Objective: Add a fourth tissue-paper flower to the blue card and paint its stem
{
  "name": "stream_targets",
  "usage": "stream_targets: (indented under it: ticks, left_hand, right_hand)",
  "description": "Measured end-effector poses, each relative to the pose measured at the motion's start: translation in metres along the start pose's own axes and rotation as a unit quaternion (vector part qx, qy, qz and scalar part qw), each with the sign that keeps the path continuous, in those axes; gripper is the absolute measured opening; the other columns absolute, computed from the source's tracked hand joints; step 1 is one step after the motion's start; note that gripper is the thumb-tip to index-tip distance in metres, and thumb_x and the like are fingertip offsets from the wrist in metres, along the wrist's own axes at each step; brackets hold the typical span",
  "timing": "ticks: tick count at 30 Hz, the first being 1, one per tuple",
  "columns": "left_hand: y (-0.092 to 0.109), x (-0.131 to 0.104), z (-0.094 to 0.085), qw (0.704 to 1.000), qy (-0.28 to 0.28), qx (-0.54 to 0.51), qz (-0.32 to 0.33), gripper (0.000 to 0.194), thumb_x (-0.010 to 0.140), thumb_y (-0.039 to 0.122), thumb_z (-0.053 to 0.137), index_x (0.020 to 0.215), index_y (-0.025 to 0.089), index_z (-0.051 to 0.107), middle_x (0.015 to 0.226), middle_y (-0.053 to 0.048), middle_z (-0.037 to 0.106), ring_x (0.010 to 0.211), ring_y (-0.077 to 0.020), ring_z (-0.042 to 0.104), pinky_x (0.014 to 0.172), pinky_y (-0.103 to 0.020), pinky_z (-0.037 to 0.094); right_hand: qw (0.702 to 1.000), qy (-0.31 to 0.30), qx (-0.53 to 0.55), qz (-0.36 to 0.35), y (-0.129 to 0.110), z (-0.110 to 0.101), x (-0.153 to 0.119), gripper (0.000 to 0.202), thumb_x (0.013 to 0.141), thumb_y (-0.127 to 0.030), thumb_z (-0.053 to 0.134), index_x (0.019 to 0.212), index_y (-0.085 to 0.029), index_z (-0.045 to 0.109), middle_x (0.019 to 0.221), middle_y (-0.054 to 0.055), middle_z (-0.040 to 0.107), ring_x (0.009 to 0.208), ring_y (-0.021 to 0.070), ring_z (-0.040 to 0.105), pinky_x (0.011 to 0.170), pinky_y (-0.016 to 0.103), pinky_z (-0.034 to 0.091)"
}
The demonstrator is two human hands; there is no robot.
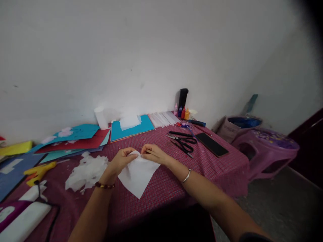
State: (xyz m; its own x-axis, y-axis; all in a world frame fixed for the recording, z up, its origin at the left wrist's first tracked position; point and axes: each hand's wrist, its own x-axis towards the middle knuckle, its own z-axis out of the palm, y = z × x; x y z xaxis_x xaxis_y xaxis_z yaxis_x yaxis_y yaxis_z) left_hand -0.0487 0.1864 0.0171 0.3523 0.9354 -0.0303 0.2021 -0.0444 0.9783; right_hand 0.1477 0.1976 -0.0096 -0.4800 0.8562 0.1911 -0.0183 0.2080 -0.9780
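A sheet of thin white paper (138, 174) hangs between my hands, one corner pointing down toward me over the checked tablecloth. My left hand (123, 159) pinches its upper edge with thumb and fingers. Close beside it, my right hand (153, 154) also pinches the top edge, and the paper is gathered slightly where the thumbs meet. Left of my left hand lies a loose heap of white paper scraps (87, 171). To the right of my right hand are black-handled scissors (185, 139) and a dark phone (212, 144).
A yellow glue gun (40, 173) with a black cord lies at left. Coloured sheets (75, 141) and a blue sheet (132, 127) carrying white paper rest along the wall. Small paint bottles (183, 112) stand at the back right. A purple stool (267, 148) stands beyond the table.
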Motion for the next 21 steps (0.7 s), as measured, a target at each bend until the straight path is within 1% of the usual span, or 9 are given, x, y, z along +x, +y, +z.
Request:
stream_targets:
  ticks: [4, 6, 9, 12, 16, 19, 21]
  left_hand:
    - [0.002, -0.001, 0.002, 1.000, -0.012, -0.011, 0.005, 0.024, 0.068, 0.039, 0.071, 0.071, 0.017, 0.063, 0.061, 0.003, 0.058, 0.052, -0.0117, 0.050, 0.051, -0.023, 0.038]
    - [0.002, -0.001, 0.004, 1.000, -0.023, -0.011, 0.004, 0.025, 0.070, 0.041, 0.069, 0.070, 0.018, 0.062, 0.061, 0.003, 0.058, 0.052, -0.0118, 0.050, 0.050, -0.023, 0.037]
    - [0.000, 0.000, 0.007, 0.999, -0.036, -0.012, 0.002, 0.026, 0.070, 0.042, 0.069, 0.068, 0.018, 0.061, 0.059, 0.003, 0.056, 0.051, -0.0117, 0.049, 0.049, -0.022, 0.035]
    - [-0.005, 0.001, 0.011, 0.999, -0.049, -0.025, -0.005, 0.024, 0.071, 0.040, 0.069, 0.070, 0.018, 0.060, 0.060, 0.004, 0.057, 0.050, -0.0118, 0.049, 0.048, -0.022, 0.035]
    - [-0.010, 0.001, 0.014, 0.997, -0.063, -0.052, -0.009, 0.023, 0.069, 0.039, 0.070, 0.072, 0.017, 0.060, 0.060, 0.003, 0.057, 0.048, -0.0110, 0.048, 0.046, -0.022, 0.034]
    - [-0.011, 0.000, 0.014, 0.995, -0.069, -0.068, -0.016, 0.027, 0.069, 0.042, 0.069, 0.073, 0.017, 0.060, 0.058, 0.003, 0.056, 0.045, -0.0103, 0.045, 0.045, -0.022, 0.032]
    - [-0.012, 0.000, 0.014, 0.995, -0.069, -0.075, -0.021, 0.029, 0.070, 0.045, 0.068, 0.072, 0.017, 0.060, 0.058, 0.003, 0.055, 0.046, -0.0101, 0.044, 0.046, -0.022, 0.031]
  right_hand:
    - [1.000, 0.003, -0.001, 0.025, -0.002, 0.001, -0.001, 0.026, 0.081, -0.042, 0.060, 0.080, -0.016, 0.057, 0.068, -0.004, 0.050, 0.058, 0.0083, 0.042, 0.053, 0.020, 0.031]
    - [0.999, 0.003, 0.004, 0.035, -0.002, 0.001, -0.001, 0.030, 0.080, -0.045, 0.060, 0.079, -0.016, 0.057, 0.066, -0.004, 0.050, 0.056, 0.0077, 0.041, 0.052, 0.020, 0.030]
    - [0.999, -0.001, 0.009, 0.048, 0.001, 0.000, -0.002, 0.028, 0.076, -0.043, 0.066, 0.078, -0.016, 0.057, 0.061, -0.006, 0.047, 0.052, 0.0072, 0.038, 0.048, 0.019, 0.026]
    - [0.998, 0.002, 0.009, 0.060, 0.004, -0.001, -0.005, 0.022, 0.075, -0.037, 0.067, 0.077, -0.017, 0.056, 0.056, -0.007, 0.044, 0.048, 0.0072, 0.036, 0.046, 0.019, 0.024]
    - [0.998, -0.003, 0.015, 0.061, 0.005, 0.000, -0.006, 0.017, 0.072, -0.029, 0.067, 0.075, -0.017, 0.056, 0.060, -0.006, 0.050, 0.051, 0.0075, 0.041, 0.048, 0.019, 0.029]
    - [0.997, -0.002, 0.040, 0.061, 0.005, 0.002, -0.005, 0.019, 0.069, -0.030, 0.068, 0.073, -0.017, 0.054, 0.060, -0.005, 0.051, 0.052, 0.0079, 0.044, 0.049, 0.019, 0.031]
    - [0.996, 0.003, 0.065, 0.065, 0.006, 0.004, -0.004, 0.023, 0.070, -0.036, 0.066, 0.073, -0.017, 0.053, 0.061, -0.005, 0.052, 0.051, 0.0079, 0.044, 0.049, 0.020, 0.032]
